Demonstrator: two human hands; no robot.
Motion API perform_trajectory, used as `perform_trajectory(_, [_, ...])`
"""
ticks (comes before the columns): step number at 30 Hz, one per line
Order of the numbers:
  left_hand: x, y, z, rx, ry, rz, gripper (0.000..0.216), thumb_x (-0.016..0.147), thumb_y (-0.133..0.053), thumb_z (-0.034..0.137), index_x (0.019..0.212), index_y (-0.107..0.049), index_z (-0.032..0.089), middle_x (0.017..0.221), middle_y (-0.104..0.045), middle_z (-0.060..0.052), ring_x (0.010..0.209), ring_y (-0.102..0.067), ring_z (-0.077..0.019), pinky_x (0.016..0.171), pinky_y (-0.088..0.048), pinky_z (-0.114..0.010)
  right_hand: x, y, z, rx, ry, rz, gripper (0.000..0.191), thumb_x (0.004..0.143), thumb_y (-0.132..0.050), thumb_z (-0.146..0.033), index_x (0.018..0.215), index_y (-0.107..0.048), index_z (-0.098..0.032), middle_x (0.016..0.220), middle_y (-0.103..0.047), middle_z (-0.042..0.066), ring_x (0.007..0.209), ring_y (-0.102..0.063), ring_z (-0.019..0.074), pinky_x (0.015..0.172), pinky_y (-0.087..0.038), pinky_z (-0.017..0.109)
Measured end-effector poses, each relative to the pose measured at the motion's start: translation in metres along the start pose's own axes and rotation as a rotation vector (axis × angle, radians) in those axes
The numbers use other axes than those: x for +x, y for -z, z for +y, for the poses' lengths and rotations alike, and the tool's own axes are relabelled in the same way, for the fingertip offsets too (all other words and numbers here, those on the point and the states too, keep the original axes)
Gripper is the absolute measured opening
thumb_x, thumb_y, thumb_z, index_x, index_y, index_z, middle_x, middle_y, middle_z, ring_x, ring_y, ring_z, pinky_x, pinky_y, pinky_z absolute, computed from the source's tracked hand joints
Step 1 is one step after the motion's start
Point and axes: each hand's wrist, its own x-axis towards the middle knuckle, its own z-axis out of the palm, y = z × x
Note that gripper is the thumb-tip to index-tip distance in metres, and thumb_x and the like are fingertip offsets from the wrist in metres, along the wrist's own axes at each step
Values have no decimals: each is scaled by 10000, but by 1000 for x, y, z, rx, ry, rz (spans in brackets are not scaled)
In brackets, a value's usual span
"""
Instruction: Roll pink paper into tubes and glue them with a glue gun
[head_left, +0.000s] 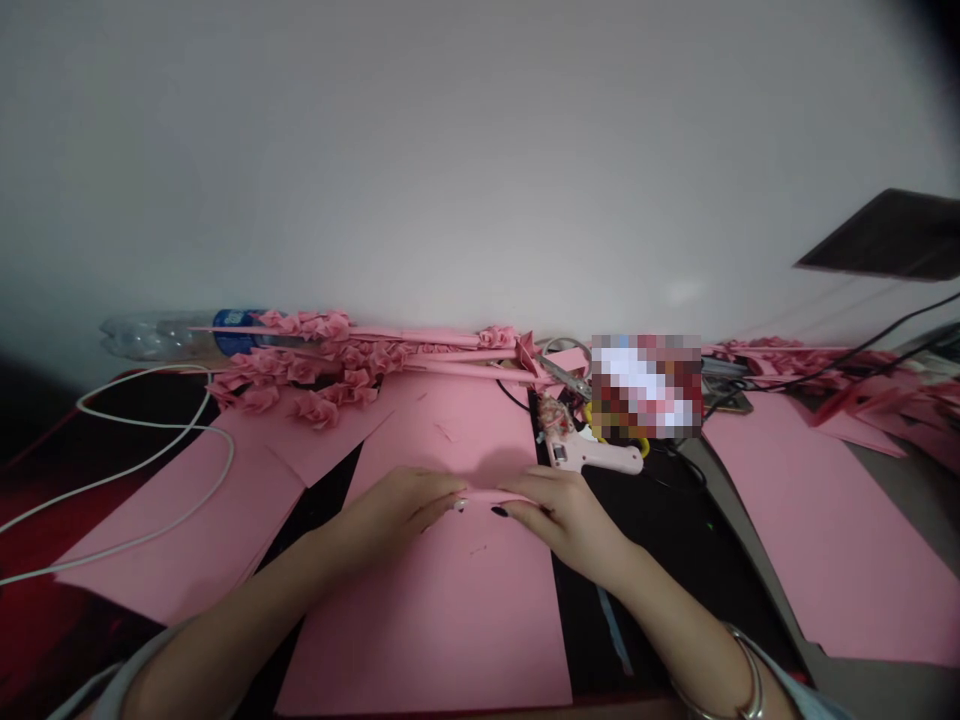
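Observation:
A small strip of pink paper (489, 496) is stretched between my two hands, above a large pink sheet (435, 630). My left hand (409, 500) pinches its left end between thumb and fingers. The right end is pinched by my right hand (566, 505), with the dark-nailed thumb below and the fingers on top. Small dark marks show on the sheet under the strip. Part of the strip is hidden by my fingers.
Pink paper roses (322, 375) lie along the wall, beside a clear plastic bottle (165, 335). A glue gun (600, 455) rests right of the sheet, near scissors (562, 375). More pink sheets (840, 540) lie right and left. A white cable (217, 470) loops at left.

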Motion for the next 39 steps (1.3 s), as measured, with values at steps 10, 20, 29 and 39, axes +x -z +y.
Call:
perform_trajectory(10, [-1,0,-5,-37,11,-10,378,978,-305,341,826,-603,165,652,-563,20,576,-489,-112,558,-365,-214,-1,-3,3,-27,-6,-4,246,946,-442,-289,915,-646,-154,711,-558,30,639,-516,148,584,-394,264])
perform_trajectory(20, [-1,-9,6,265,33,-93,312,964,-356,349,851,-583,167,759,-637,-30,679,-585,-177,599,-395,-264,0,-15,-2,-34,87,44,209,921,-507,-270,1034,-667,-197,809,-647,45,700,-558,144,619,-432,253])
perform_trajectory(29, [0,5,7,186,89,-86,328,959,-281,263,811,-553,155,702,-611,-23,611,-540,-145,566,-367,-243,1,-4,-2,18,-93,176,171,815,-627,-307,825,-656,-138,582,-519,-30,527,-456,97,509,-366,213])
perform_trajectory(39, [0,2,10,161,42,-68,364,985,-269,341,818,-538,162,738,-586,-8,672,-531,-150,598,-372,-254,-2,-8,-5,39,-76,72,256,868,-538,-344,713,-577,-144,559,-401,-55,504,-351,81,476,-275,213])
